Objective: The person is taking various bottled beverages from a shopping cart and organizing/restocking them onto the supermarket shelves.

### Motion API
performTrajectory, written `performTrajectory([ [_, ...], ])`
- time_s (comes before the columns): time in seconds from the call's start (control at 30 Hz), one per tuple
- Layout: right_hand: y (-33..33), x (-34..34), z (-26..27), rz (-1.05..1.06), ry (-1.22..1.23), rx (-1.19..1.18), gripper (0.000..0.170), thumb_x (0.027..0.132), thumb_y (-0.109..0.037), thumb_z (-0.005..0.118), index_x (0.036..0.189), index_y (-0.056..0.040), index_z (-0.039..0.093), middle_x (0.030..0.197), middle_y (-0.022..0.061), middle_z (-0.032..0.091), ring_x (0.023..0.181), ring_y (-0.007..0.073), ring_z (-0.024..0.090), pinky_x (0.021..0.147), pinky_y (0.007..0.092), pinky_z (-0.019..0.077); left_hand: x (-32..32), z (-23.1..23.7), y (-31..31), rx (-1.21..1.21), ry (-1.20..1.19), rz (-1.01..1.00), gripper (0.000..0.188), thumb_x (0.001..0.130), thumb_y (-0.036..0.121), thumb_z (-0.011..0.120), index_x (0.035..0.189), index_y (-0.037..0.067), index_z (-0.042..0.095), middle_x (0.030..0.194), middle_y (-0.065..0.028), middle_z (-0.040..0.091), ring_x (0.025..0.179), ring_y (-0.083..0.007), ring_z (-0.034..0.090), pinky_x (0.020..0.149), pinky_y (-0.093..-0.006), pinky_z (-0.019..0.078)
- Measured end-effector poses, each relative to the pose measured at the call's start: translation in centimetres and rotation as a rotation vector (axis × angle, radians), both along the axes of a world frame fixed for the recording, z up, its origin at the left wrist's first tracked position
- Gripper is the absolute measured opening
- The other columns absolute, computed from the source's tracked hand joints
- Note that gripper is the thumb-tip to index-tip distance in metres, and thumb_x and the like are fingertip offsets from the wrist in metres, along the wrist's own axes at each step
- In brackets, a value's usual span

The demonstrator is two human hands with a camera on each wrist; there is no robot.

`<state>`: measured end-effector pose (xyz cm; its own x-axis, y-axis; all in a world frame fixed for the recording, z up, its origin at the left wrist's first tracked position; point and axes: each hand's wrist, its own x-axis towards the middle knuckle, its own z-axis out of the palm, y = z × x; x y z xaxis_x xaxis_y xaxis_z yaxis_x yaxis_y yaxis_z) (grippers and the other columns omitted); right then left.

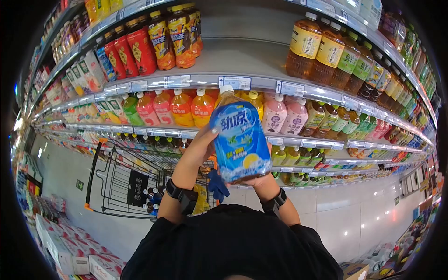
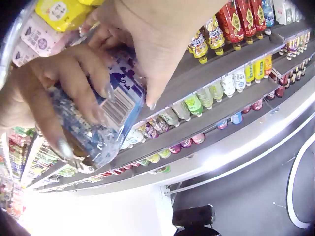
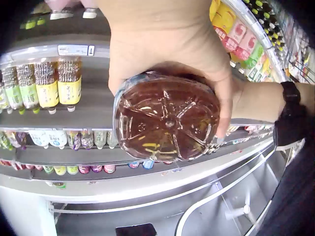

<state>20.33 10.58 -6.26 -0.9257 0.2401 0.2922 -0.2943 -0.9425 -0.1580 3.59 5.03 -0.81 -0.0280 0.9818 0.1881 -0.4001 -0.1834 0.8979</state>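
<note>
A large drink bottle (image 1: 240,140) with a blue label and a white cap is held up in front of the shelves, its label facing the head camera. My left hand (image 1: 204,145) grips its left side, thumb near the label's edge. From below, my right hand (image 1: 257,180) holds the lower end, mostly hidden behind the bottle. In the left wrist view the fingers of the right hand (image 2: 64,93) curl over the label beside the barcode. The right wrist view shows the ribbed base (image 3: 170,123), dark brown drink showing through, with the right hand wrapped around it.
Shelves (image 1: 261,82) of bottled drinks curve around in front. Below left stands a wire shopping cart (image 1: 112,186) with dark bottles inside and a blue glove (image 1: 217,185) at its near side. Cartons (image 1: 65,247) are stacked at the lower left, above the tiled floor (image 1: 340,219).
</note>
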Motion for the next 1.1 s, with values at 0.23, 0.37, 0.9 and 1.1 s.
performTrajectory([
  [0.23, 0.0, -1.5, 2.0, 0.102, -0.108, -0.211, 0.079, 0.075, -0.069, 0.042, 0.132, -0.0141, 0.040, 0.126, 0.0181, 0.049, 0.105, 0.0471, 0.050, 0.072, 0.0616, 0.0459, -0.6, -1.5, 1.0, -0.164, -0.198, 0.146, 0.054, 0.087, 0.047, 0.050, 0.124, 0.008, 0.047, 0.115, -0.0080, 0.058, 0.105, -0.0179, 0.055, 0.084, -0.0337, 0.0455],
  [0.37, 0.3, -2.0, 2.2, 0.111, -0.230, -0.138, 0.079, 0.075, -0.070, 0.042, 0.132, -0.0156, 0.040, 0.127, 0.0171, 0.048, 0.107, 0.0427, 0.051, 0.074, 0.0620, 0.0449, -1.3, -2.3, 0.8, -0.157, -0.260, 0.116, 0.058, 0.087, 0.049, 0.049, 0.128, 0.010, 0.043, 0.121, -0.0084, 0.055, 0.106, -0.0198, 0.054, 0.085, -0.0361, 0.0447],
  [0.9, 0.9, -1.1, 5.8, -0.339, -0.388, 0.374, 0.070, 0.080, -0.047, 0.053, 0.132, -0.0038, 0.035, 0.125, 0.0208, 0.048, 0.108, 0.0413, 0.051, 0.085, 0.0583, 0.0432, -2.3, -2.3, 0.7, 0.033, -0.201, 0.122, 0.053, 0.092, 0.044, 0.044, 0.127, 0.003, 0.044, 0.119, -0.0091, 0.056, 0.113, -0.0189, 0.050, 0.095, -0.0355, 0.0388],
  [1.1, 1.5, -0.1, 9.8, -1.371, -0.785, 1.522, 0.078, 0.064, -0.023, 0.072, 0.124, 0.0092, 0.033, 0.109, 0.0218, 0.055, 0.097, 0.0275, 0.059, 0.083, 0.0359, 0.0467, -3.0, 0.0, 0.0, 0.221, -0.222, 0.003, 0.067, 0.090, 0.053, 0.040, 0.131, 0.001, 0.037, 0.121, -0.0139, 0.053, 0.111, -0.0219, 0.050, 0.096, -0.0349, 0.0372],
])
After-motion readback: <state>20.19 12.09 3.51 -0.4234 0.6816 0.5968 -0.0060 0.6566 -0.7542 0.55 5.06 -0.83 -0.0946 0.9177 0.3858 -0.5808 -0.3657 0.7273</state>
